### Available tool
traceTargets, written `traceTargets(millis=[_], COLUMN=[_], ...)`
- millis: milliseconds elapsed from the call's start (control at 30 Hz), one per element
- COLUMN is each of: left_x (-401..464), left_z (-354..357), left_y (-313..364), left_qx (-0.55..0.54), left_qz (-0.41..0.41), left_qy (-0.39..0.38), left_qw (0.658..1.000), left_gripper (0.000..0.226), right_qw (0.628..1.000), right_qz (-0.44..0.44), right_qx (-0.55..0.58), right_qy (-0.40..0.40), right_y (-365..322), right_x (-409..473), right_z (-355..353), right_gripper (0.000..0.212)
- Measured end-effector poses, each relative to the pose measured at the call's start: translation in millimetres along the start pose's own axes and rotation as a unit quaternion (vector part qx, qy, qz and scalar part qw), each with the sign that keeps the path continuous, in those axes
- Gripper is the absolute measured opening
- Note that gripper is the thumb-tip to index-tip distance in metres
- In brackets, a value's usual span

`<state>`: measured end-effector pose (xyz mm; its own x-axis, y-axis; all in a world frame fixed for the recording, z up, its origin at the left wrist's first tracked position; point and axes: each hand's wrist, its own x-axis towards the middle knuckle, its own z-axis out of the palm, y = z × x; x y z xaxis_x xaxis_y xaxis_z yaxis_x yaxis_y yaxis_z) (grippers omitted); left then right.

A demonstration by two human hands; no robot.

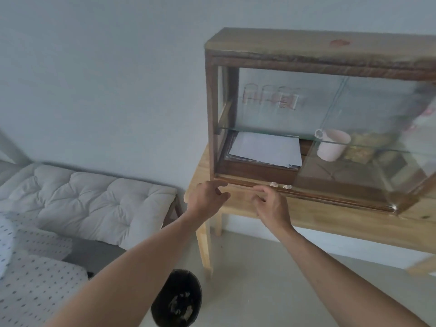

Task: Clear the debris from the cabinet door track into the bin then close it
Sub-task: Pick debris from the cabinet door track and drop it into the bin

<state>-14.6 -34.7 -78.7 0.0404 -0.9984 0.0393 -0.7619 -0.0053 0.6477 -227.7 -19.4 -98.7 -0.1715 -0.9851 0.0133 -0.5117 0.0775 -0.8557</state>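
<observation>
A wooden cabinet (271, 47) with glass sliding doors stands on a light wood table (330, 215). Its left side is open; the glass door (368, 128) sits slid to the right. Two small pale scraps of debris (280, 185) lie in the bottom door track (330, 197). My left hand (207, 199) hovers at the track's left end with fingers apart, holding nothing. My right hand (271, 206) is just left of and below the debris, fingers curled but apart, empty. A black bin (177, 300) with pale scraps inside stands on the floor below my left forearm.
Inside the cabinet lie a stack of white paper (266, 149), a pink mug (332, 145) and drinking glasses (269, 97) on the glass shelf. A cushioned white bench (94, 197) and a dotted bedcover (35, 286) are at left. The table leg (204, 246) stands beside the bin.
</observation>
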Motion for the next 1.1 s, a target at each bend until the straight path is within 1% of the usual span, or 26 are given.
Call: traceTargets(millis=[200, 433, 500, 567, 667, 767, 900, 1100], left_x=[16, 30, 32, 34, 36, 38, 39, 40], left_z=[34, 62, 68, 74, 81, 84, 88, 93], left_y=[45, 83, 91, 96, 102, 105, 105, 104], left_qx=[0.021, 0.005, 0.009, 0.01, 0.011, 0.018, 0.019, -0.01], left_qz=[0.037, 0.086, 0.084, 0.086, 0.084, 0.067, 0.056, 0.031], left_qy=[-0.028, -0.046, -0.052, -0.046, -0.046, -0.056, -0.05, -0.042], left_qw=[0.999, 0.995, 0.995, 0.995, 0.995, 0.996, 0.997, 0.999], left_gripper=[0.032, 0.035, 0.035, 0.033, 0.03, 0.028, 0.026, 0.021], right_qw=[0.998, 0.998, 0.998, 0.998, 0.999, 0.994, 0.985, 0.984], right_qz=[0.027, 0.038, 0.037, 0.035, 0.031, 0.027, 0.018, 0.015], right_qx=[0.047, 0.025, 0.024, 0.022, -0.016, -0.088, -0.155, -0.151], right_qy=[0.02, 0.05, 0.054, 0.048, 0.039, 0.05, 0.072, 0.094], right_y=[22, 42, 44, 47, 48, 48, 48, 48], right_x=[11, 22, 26, 28, 29, 31, 33, 36], right_z=[-40, -69, -72, -72, -72, -70, -67, -65], right_gripper=[0.019, 0.017, 0.019, 0.026, 0.037, 0.041, 0.036, 0.019])
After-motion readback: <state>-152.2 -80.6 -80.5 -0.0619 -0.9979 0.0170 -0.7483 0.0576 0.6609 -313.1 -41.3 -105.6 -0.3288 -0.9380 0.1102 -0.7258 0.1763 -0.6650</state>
